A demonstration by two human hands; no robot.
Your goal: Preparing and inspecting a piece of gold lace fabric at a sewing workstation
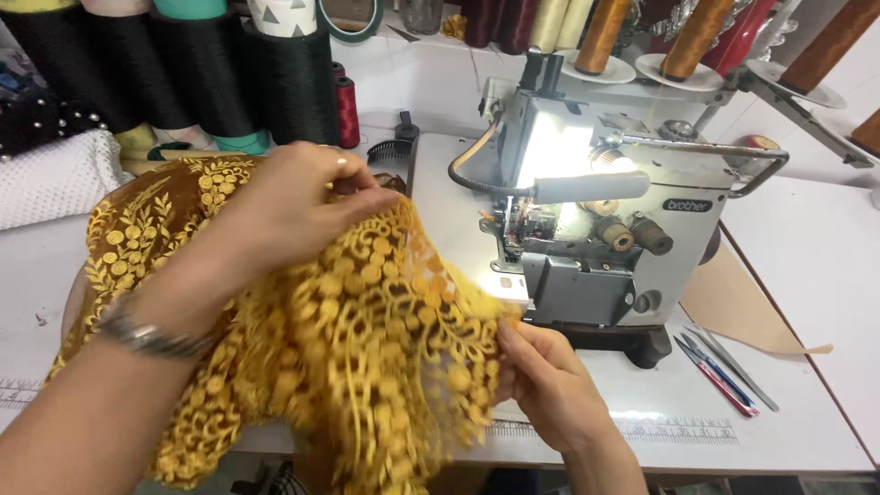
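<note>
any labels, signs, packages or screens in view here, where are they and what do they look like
Small dark oval maker's badge with pale lettering: on the front of the grey-white sewing machine, right of its lamp.
Printed ruler strip with dark marks: flat along the white table's front edge, right of the right hand.
No packages or screens show.

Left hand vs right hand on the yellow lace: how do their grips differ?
The left hand lies on top of the yellow lace fabric, raised and farther from the camera; the right hand pinches its lower edge near the sewing machine. The left shows a ring and wrist bracelet; the right is bare. Both grip the same fabric.
</note>
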